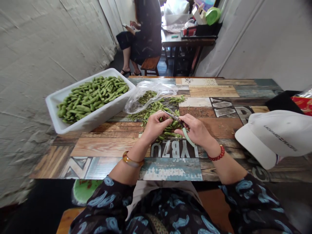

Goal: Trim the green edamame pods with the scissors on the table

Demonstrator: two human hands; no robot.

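My right hand [195,128] is closed round scissors [187,135] with pale green handles. The blades point left, towards the fingertips of my left hand [158,125]. That hand is pinched on a green edamame pod, mostly hidden by the fingers. Beneath both hands lies a loose pile of edamame pods [158,106] on the patterned table [109,143]. Just beyond it, a clear plastic bag [156,88] lies partly over small green-brown trimmings [136,116]. On the left stands a white plastic tub [97,115] holding many more pods.
A white cap [275,136] lies at the table's right, before a black item [280,103] and a red packet [303,104]. Beyond the table a person [147,32] sits on a wooden stool [150,63]. A cluttered second table [187,42] stands behind. Below left is a green round object [85,191].
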